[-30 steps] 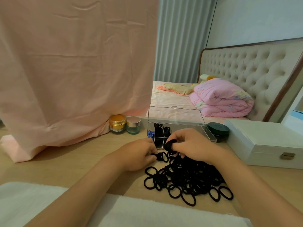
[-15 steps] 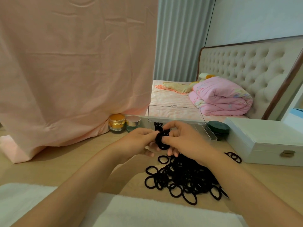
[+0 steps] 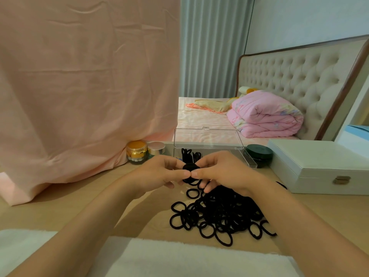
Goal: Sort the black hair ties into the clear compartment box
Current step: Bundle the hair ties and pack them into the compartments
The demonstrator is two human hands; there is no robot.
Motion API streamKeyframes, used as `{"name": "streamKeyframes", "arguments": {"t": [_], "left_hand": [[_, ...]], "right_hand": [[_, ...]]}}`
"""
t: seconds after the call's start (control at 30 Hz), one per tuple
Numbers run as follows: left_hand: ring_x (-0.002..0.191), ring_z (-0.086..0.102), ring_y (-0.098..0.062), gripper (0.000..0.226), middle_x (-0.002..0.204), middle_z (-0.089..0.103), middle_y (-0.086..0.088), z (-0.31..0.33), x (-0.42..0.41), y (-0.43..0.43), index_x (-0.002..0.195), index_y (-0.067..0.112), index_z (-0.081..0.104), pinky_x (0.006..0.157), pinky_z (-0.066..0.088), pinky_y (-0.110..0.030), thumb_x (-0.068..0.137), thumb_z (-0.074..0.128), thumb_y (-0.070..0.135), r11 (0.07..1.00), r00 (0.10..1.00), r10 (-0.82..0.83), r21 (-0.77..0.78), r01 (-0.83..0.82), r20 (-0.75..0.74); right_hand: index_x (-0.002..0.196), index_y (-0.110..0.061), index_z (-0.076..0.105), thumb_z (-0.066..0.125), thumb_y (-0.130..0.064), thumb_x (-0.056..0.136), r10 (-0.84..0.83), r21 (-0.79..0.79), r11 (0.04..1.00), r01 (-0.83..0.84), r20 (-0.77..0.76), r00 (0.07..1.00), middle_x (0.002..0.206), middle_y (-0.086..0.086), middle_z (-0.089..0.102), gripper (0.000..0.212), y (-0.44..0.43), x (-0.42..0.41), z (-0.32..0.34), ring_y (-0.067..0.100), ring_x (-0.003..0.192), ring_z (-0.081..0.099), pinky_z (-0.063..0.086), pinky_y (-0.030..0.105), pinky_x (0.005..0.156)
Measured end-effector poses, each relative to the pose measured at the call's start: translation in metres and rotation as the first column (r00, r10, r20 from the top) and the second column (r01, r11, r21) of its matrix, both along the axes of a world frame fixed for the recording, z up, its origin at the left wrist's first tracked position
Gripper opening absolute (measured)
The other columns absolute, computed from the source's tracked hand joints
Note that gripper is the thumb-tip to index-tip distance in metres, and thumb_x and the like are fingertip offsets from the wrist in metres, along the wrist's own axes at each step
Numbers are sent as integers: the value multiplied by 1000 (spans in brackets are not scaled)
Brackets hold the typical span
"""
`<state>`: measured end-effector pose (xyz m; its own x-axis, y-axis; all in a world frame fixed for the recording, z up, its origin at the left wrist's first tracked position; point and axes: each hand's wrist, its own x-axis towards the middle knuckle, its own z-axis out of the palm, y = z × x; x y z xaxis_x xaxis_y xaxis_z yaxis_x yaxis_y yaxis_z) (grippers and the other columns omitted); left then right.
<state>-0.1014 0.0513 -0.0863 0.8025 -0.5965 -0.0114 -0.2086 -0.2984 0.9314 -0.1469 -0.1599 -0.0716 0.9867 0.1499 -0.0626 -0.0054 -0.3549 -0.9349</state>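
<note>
- Hands meet just in front of the box: the left hand and the right hand both pinch one bunch of black hair ties, fingers curled round it and thumb tips almost touching.
- The bunch is held above the bench, between the box and the loose pile. It is squeezed into a tight wad with a few loops hanging under the thumbs, so I cannot tell its long axis.
- The pile of hair ties lies on the bench under and in front of the right hand, a tangle of flat loops spreading toward the near edge.
- The clear compartment box sits behind the hands with its long side running left to right, and its lid stands upright along the back. Some black ties stand on end in its left compartments. The hands hide most of the rest.
- Left of the box are a gold jar and a pink-lidded jar, touching each other, against a hanging pink cloth.
- Right of the box is a dark green tin, just beside it, then a white case.
- A white towel covers the near edge of the bench, close to the nearest loops of the pile.
- Bare wood shows to the left of the pile, between it and the cloth.
</note>
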Motion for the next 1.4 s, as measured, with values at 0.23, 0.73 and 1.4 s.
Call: {"name": "streamKeyframes", "arguments": {"t": [0.23, 0.73, 1.4], "left_hand": [[93, 59, 1, 21, 103, 64, 19, -27, -3, -15, 112, 40, 72, 87, 52, -26, 91, 69, 36, 882, 866, -103, 447, -147, 489], [79, 70, -8, 20, 90, 76, 3, 11, -15, -37, 102, 15, 74, 68, 56, -27, 94, 67, 31, 956, 969, 244, -161, -246, -32], [79, 68, -9, 8, 89, 76, 2, 53, 53, -69, 96, 24, 77, 73, 60, -27, 89, 73, 25, 985, 964, 166, -77, -153, 207]], "right_hand": [[111, -4, 72, 78, -12, 85, -93, -56, 994, 95, 36, 995, 92, 12, 76, 28, -29, 6, 11, 19, 71, 73, 61, 31, 60], [109, -10, 78, 78, -13, 87, -8, 74, 997, -2, 131, 991, 96, 13, 78, 22, -31, 6, 16, 20, 81, 73, 62, 31, 71], [103, -2, 75, 77, -8, 86, -146, 166, 979, 122, 140, 979, 97, 16, 77, 18, -48, 41, 37, 23, 91, 77, 64, 34, 71]]}}
